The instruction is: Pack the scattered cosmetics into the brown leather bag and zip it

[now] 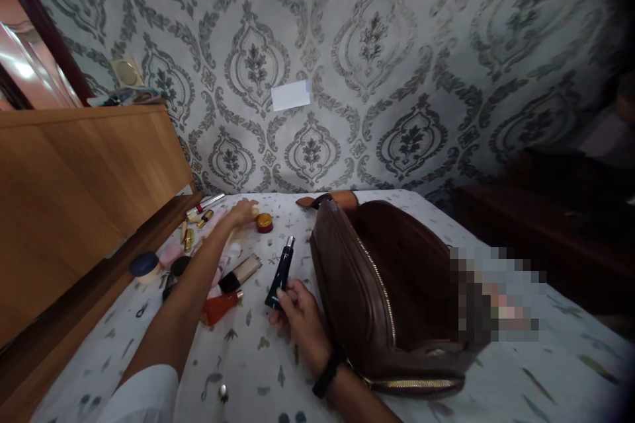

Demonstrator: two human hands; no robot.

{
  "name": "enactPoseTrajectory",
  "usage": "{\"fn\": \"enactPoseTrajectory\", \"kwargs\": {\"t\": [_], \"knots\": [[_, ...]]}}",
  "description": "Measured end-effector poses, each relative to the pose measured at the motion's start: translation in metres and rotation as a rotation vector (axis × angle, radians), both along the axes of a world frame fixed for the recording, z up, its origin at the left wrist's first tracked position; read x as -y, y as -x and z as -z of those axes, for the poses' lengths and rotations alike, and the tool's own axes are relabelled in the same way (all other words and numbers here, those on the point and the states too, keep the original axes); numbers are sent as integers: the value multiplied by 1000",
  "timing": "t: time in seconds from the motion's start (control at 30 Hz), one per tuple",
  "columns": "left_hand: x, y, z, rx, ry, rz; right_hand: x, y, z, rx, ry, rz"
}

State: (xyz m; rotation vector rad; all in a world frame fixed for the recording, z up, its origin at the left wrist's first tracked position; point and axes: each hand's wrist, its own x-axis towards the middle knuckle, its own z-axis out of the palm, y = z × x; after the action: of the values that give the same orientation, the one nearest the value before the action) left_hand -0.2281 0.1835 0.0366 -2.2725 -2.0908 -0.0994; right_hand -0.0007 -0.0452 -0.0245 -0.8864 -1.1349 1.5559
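Observation:
My right hand grips a dark blue tube with a silver cap, held upright and slightly tilted. My left hand is stretched far forward, its fingers apart near a round amber-and-red jar; a small pale item partly shows beneath it. Between my arms lie a bottle with a black cap and an orange-red bottle. A brown leather bag stands unzipped beside my right hand, its dark inside showing.
Several cosmetics, including lipsticks and a blue-lidded jar, lie left of my left forearm. A wooden cabinet borders the left side. Patterned wallpaper rises behind the white cloth. A blurred patch covers something right of the bag.

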Motion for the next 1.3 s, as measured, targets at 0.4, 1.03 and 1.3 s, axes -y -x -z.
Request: {"fn": "enactPoseTrajectory", "kwargs": {"t": [0.4, 1.03, 1.3], "knots": [[69, 81, -25, 13, 200, -349, 0, 2, -1, -30, 4, 23], [61, 65, 3, 131, -51, -286, 3, -1, -6, 10, 8, 14], [46, 125, -21, -53, -129, -477, 1, 0, -7, 32, 76, 27]]}}
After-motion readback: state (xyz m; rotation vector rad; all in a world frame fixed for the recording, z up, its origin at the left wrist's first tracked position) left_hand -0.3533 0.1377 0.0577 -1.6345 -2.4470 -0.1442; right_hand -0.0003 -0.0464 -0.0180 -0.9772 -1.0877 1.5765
